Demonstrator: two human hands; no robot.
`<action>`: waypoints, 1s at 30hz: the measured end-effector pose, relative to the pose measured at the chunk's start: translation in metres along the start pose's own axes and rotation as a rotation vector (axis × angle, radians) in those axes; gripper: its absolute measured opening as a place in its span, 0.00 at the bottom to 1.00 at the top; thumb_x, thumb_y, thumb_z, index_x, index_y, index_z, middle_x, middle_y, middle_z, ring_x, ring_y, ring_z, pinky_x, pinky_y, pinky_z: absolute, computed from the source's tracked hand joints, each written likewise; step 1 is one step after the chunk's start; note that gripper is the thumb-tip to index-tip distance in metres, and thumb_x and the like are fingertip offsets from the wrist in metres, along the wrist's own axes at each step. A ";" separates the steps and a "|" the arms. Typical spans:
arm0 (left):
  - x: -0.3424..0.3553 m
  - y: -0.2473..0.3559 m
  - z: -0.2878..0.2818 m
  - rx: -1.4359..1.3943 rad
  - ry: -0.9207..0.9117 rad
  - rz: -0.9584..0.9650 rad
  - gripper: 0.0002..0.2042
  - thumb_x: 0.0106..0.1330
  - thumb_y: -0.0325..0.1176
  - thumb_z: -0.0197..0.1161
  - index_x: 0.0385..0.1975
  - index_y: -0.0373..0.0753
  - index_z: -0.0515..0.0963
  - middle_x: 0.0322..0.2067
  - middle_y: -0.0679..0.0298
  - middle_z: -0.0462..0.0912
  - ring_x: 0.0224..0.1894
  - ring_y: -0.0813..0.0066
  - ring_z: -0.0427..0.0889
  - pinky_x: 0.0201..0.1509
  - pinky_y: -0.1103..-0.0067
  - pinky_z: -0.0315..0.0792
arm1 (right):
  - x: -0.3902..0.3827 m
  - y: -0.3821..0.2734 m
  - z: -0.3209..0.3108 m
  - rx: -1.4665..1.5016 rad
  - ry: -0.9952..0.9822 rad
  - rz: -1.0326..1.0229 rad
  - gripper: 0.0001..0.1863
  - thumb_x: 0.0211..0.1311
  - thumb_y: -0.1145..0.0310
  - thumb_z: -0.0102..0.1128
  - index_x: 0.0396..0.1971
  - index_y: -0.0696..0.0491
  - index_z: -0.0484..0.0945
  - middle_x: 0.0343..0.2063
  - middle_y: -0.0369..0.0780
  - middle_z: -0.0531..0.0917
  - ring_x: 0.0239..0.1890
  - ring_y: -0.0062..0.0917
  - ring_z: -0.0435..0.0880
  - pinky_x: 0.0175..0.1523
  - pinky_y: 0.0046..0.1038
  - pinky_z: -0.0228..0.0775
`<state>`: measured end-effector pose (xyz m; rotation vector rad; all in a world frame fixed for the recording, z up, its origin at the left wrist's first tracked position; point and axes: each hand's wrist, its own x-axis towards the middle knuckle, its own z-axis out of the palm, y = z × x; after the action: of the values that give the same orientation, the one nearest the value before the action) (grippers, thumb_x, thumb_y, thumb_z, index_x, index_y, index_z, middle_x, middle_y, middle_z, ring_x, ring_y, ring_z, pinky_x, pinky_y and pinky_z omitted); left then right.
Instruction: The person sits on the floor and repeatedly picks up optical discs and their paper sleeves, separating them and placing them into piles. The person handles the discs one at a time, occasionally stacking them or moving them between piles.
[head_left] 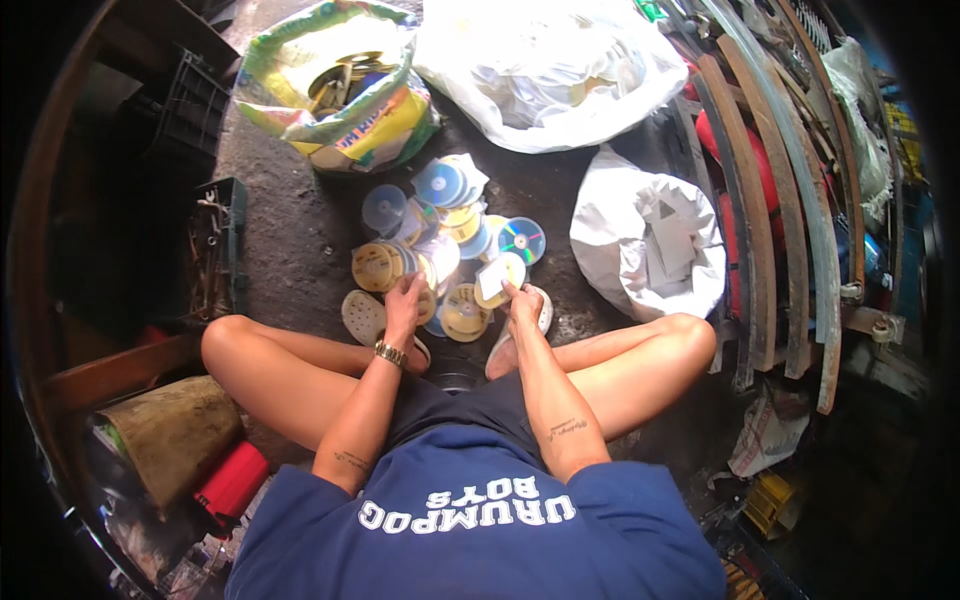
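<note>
Loose discs, some blue and some yellow-labelled, lie in an overlapping pile [462,222] on the dark ground between my bent legs and the bags. My left hand [405,298], below a metal wristwatch, has its fingers closed on a pale disc [442,262] at the pile's lower left. My right hand [520,298] grips a yellow disc [490,288] with a white square piece on it, at the pile's lower right. Pale clogs [360,310] are on my feet beside the discs. Right of the pile stands an open white sack [610,230] with white square pieces inside.
A colourful bag [390,130] holding discs and a large white bag [510,130] stand beyond the pile. A dark crate of tools [230,250] is at the left. Long curved bars [760,230] line the right. A red object [230,480] and brown cloth [160,430] lie lower left.
</note>
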<state>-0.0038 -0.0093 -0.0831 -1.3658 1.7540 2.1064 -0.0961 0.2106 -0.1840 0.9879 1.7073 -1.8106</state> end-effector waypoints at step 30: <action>-0.054 0.057 0.005 0.028 -0.572 0.357 0.37 0.70 0.56 0.63 0.75 0.42 0.66 0.67 0.52 0.71 0.61 0.65 0.76 0.68 0.71 0.68 | -0.154 -0.140 0.007 -1.135 -0.465 -1.573 0.43 0.46 0.69 0.78 0.67 0.44 0.71 0.77 0.47 0.58 0.76 0.49 0.60 0.74 0.53 0.54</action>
<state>-0.0070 0.0001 -0.0050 -0.3791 1.8398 2.3056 -0.1042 0.1995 0.0238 -1.4466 2.6826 -0.8991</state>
